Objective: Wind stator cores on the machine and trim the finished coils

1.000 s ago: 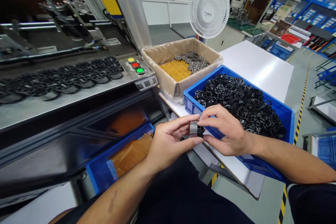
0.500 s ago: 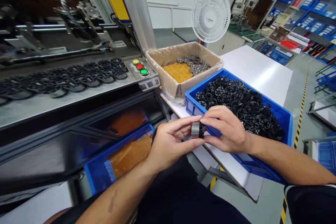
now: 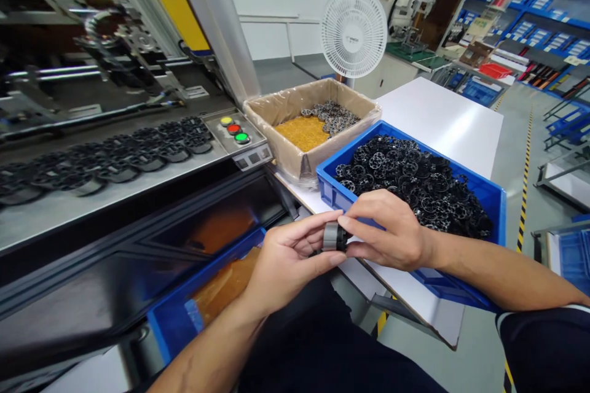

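Between my two hands is a round part with a grey metal ring [image 3: 330, 236] and a black plastic piece [image 3: 342, 237] on its right side. My left hand [image 3: 288, 258] grips the ring, fingers above and thumb below. On the black side, the fingers and thumb of my right hand [image 3: 391, 230] close on the same part; its far face is hidden. Just beyond my right hand stands a blue crate [image 3: 338, 198] heaped with black openwork wheel-like plastic parts [image 3: 415, 175].
A lined carton [image 3: 295, 163] holds yellowish material and dark round parts. At left, rows of black round parts [image 3: 120, 166] stand on a machine's metal ledge, beside yellow, red and green buttons [image 3: 234, 129]. A white fan [image 3: 354, 31] stands behind. Below lies another blue bin [image 3: 159, 325] containing brown sheet.
The whole scene has shifted slightly as the camera turned. Both hands keep their hold on the round part, with little change in finger position.
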A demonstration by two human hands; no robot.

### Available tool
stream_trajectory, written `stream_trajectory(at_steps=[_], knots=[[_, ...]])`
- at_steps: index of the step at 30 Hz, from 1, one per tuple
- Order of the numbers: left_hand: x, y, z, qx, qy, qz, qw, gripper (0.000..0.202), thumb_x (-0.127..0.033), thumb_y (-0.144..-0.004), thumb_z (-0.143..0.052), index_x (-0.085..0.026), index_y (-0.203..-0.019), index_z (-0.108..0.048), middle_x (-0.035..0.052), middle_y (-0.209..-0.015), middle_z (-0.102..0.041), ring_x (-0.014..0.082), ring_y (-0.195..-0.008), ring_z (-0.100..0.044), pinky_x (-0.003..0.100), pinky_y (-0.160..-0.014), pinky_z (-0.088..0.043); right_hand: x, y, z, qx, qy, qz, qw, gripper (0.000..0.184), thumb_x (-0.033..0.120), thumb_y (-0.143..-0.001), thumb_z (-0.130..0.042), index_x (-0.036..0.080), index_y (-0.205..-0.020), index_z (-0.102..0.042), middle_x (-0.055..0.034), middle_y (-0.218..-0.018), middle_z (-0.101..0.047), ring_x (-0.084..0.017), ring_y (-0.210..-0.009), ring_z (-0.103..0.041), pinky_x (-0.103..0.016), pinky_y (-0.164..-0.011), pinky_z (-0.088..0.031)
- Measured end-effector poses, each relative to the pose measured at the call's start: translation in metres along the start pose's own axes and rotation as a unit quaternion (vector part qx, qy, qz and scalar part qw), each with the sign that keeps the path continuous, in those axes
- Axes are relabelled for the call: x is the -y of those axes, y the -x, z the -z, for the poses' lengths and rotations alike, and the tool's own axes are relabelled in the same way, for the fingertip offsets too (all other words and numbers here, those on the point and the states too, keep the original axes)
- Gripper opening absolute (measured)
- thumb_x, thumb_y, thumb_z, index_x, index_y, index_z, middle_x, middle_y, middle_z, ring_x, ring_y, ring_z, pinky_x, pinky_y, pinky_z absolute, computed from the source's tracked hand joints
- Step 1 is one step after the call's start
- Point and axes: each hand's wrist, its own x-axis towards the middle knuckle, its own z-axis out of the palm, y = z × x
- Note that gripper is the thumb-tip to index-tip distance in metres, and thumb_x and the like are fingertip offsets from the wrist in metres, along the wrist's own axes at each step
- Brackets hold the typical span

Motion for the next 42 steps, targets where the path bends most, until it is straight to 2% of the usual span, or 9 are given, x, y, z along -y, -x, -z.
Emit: stream_trajectory(at_steps=[10,16,22,24,26,31,36,39,42], knots=[[0.019,0.017,0.010,-0.045,-0.167,0.057,0.983,0.053,-0.036,-0.086,-0.074,-0.021,-0.136,-0.063,0.0099,-0.137,-0.067,0.0290,-0.128,-0.063,0.032,-0.105,-0.053,0.004,0.002,-0.011,-0.010,0.049,-0.005,0.999,0.028,0.035,-0.097,-0.062,0.008,-0.095,-0.067,-0.0098,-0.087,-0.070,-0.020,-0.084,-0.064,-0.033,-0.073,-0.056],[0.020,0.024,0.005,-0.065,-0.140,0.101,0.983,0.052,-0.043,-0.088,-0.068,-0.022,-0.136,-0.063,0.0115,-0.141,-0.064,0.0314,-0.130,-0.059,0.039,-0.110,-0.049,-0.007,0.010,-0.021,-0.004,-0.145,-0.157,0.977,0.051,0.046,-0.091,-0.069,0.002,-0.116,-0.063,-0.0158,-0.106,-0.070,-0.017,-0.100,-0.064,-0.032,-0.093,-0.054],[0.020,0.019,0.000,-0.022,-0.210,0.030,0.977,0.038,-0.038,-0.092,-0.063,-0.026,-0.128,-0.068,0.0096,-0.127,-0.070,0.0247,-0.110,-0.069,0.031,-0.096,-0.055,-0.027,0.012,-0.010,0.097,-0.201,-0.206,0.953,0.040,0.039,-0.090,-0.073,0.009,-0.115,-0.065,-0.0094,-0.101,-0.073,-0.016,-0.096,-0.067,-0.029,-0.091,-0.054],[0.018,0.010,0.007,-0.002,-0.309,-0.038,0.950,0.036,-0.033,-0.090,-0.066,-0.025,-0.124,-0.071,0.0098,-0.119,-0.071,0.0242,-0.107,-0.068,0.032,-0.096,-0.054,-0.051,0.014,0.004,0.184,-0.080,-0.282,0.938,0.035,0.037,-0.093,-0.069,0.014,-0.118,-0.066,-0.0092,-0.108,-0.072,-0.018,-0.100,-0.067,-0.032,-0.091,-0.054],[0.015,0.001,0.016,0.004,-0.386,-0.084,0.918,0.032,-0.031,-0.085,-0.072,-0.023,-0.115,-0.076,0.0092,-0.108,-0.074,0.0237,-0.102,-0.068,0.031,-0.092,-0.054,-0.078,0.020,0.018,0.297,0.100,-0.360,0.879,0.027,0.031,-0.096,-0.065,0.014,-0.116,-0.069,-0.0123,-0.115,-0.070,-0.023,-0.107,-0.065,-0.037,-0.095,-0.052],[0.011,-0.009,0.030,-0.044,-0.311,-0.002,0.949,0.040,-0.038,-0.089,-0.067,-0.015,-0.122,-0.069,0.0111,-0.105,-0.076,0.0181,-0.079,-0.070,0.028,-0.074,-0.057,-0.110,0.037,0.026,0.394,0.178,-0.382,0.817,0.007,0.018,-0.084,-0.074,0.011,-0.086,-0.076,-0.0156,-0.100,-0.070,-0.027,-0.098,-0.066,-0.037,-0.093,-0.052],[0.011,-0.003,0.027,-0.046,-0.389,-0.125,0.912,0.033,-0.027,-0.078,-0.079,-0.016,-0.109,-0.075,0.0095,-0.099,-0.070,0.0191,-0.088,-0.065,0.029,-0.080,-0.055,-0.111,0.049,0.032,0.405,0.186,-0.336,0.829,0.013,0.015,-0.086,-0.066,0.012,-0.081,-0.078,-0.0151,-0.099,-0.067,-0.026,-0.090,-0.067,-0.038,-0.090,-0.054],[0.010,-0.004,0.031,-0.021,-0.427,-0.181,0.886,0.045,-0.025,-0.079,-0.079,-0.018,-0.123,-0.070,0.0103,-0.101,-0.071,0.0202,-0.090,-0.066,0.033,-0.085,-0.055,-0.115,0.048,0.035,0.334,0.134,-0.286,0.888,0.010,0.022,-0.084,-0.070,0.017,-0.082,-0.079,-0.0110,-0.095,-0.062,-0.023,-0.081,-0.064,-0.039,-0.080,-0.056],[0.008,-0.006,0.032,-0.020,-0.386,-0.185,0.903,0.048,-0.027,-0.075,-0.083,-0.018,-0.121,-0.071,0.0119,-0.107,-0.076,0.0228,-0.095,-0.070,0.033,-0.085,-0.057,-0.094,0.032,0.029,0.210,0.007,-0.249,0.945,0.010,0.029,-0.088,-0.071,0.021,-0.090,-0.077,-0.0067,-0.090,-0.061,-0.020,-0.077,-0.063,-0.036,-0.071,-0.055]])
